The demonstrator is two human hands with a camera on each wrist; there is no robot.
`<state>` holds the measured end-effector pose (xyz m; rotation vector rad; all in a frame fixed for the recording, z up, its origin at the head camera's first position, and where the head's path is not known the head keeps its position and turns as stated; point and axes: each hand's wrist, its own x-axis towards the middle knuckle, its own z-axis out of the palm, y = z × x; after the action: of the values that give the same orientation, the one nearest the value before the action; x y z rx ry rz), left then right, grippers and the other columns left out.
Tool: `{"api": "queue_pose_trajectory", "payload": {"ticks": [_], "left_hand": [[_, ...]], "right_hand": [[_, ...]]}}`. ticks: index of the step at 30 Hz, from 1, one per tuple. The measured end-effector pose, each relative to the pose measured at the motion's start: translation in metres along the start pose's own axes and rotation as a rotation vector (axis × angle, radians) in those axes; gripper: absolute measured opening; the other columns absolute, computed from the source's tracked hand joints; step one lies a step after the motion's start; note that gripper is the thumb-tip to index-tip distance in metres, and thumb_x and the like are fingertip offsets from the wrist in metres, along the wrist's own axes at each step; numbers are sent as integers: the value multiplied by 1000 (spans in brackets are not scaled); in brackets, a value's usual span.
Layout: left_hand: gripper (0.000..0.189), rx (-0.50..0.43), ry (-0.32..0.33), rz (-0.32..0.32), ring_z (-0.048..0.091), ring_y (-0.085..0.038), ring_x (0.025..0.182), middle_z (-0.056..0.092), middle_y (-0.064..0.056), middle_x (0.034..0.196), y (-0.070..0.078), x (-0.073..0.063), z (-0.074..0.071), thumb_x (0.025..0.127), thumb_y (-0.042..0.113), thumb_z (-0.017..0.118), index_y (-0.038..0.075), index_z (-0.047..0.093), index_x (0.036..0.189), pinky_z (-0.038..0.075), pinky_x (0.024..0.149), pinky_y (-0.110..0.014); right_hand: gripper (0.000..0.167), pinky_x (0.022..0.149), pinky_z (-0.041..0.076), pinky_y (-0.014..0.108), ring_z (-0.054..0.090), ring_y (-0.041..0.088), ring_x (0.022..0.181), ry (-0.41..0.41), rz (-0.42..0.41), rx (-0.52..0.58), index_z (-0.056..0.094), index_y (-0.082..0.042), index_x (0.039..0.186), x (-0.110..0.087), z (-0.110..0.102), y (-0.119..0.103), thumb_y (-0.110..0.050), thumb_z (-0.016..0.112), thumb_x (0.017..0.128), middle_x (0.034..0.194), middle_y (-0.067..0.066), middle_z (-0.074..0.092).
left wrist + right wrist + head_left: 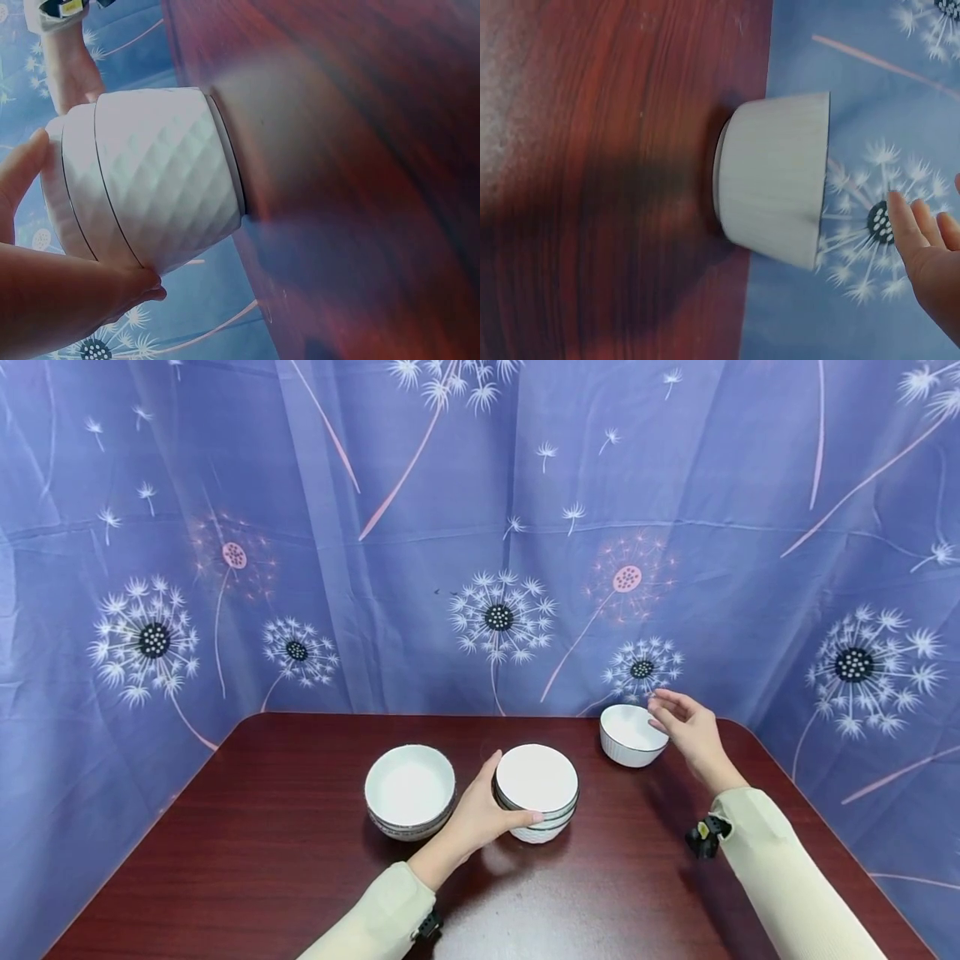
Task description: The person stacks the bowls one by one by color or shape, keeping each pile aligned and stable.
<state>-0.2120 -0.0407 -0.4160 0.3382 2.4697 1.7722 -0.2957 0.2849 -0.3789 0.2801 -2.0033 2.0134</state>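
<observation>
My left hand [477,808] grips a stack of white bowls [537,781] with thin dark rims near the middle of the table. In the left wrist view the thumb and fingers go round the upper rims of this bowl stack [161,172], whose lowest bowl has a dimpled diamond pattern. My right hand [688,732] hovers at the right rim of a single white ribbed bowl [628,752] at the back right. Seen from the right wrist, that bowl [776,180] stands upright on the table, and the right hand [934,262] is apart from it with fingers extended.
Left of my left hand sits another stack of white bowls [410,787] with patterned outsides. Everything stands on a dark red-brown wooden table [247,827]. A blue dandelion-print curtain [390,610] hangs right behind the table's back edge and along both sides.
</observation>
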Motion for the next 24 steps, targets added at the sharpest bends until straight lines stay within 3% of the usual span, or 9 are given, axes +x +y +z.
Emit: {"api": "queue_pose_trajectory", "payload": {"ticks": [6,13,19,22,24], "left_hand": [[111,17,0,0,32,-35,138,34,-18,151,0,0,0,67,29,89,10,21,154,31,106,-58],[111,27,-1,-6,31,-36,138,34,-17,151,0,0,-1,67,31,89,12,22,154,30,106,-58],[111,27,0,-11,32,-35,138,35,-16,151,0,-1,-1,67,31,89,13,22,154,31,106,-58],[111,31,4,-12,32,-35,138,35,-15,151,0,-1,0,66,31,89,13,23,154,31,106,-58],[111,33,7,-11,32,-35,138,35,-15,151,0,-1,-1,67,32,89,13,23,153,32,106,-58]], "right_hand": [[30,80,51,16,62,-3,89,71,53,25,52,-6,122,6,-9,8,-1,59,93,93,-16,65],[43,77,49,11,61,-6,87,119,109,54,43,3,134,9,-16,15,-3,58,95,92,-18,62],[56,80,48,11,57,-10,85,155,159,-61,31,11,143,9,-20,22,-7,56,96,92,-21,56],[57,82,48,11,55,-12,85,164,197,-149,29,11,145,8,-21,27,-9,54,97,103,-12,57],[56,82,47,11,53,-14,85,159,221,-205,29,10,145,7,-22,30,-10,52,98,116,1,57]]}}
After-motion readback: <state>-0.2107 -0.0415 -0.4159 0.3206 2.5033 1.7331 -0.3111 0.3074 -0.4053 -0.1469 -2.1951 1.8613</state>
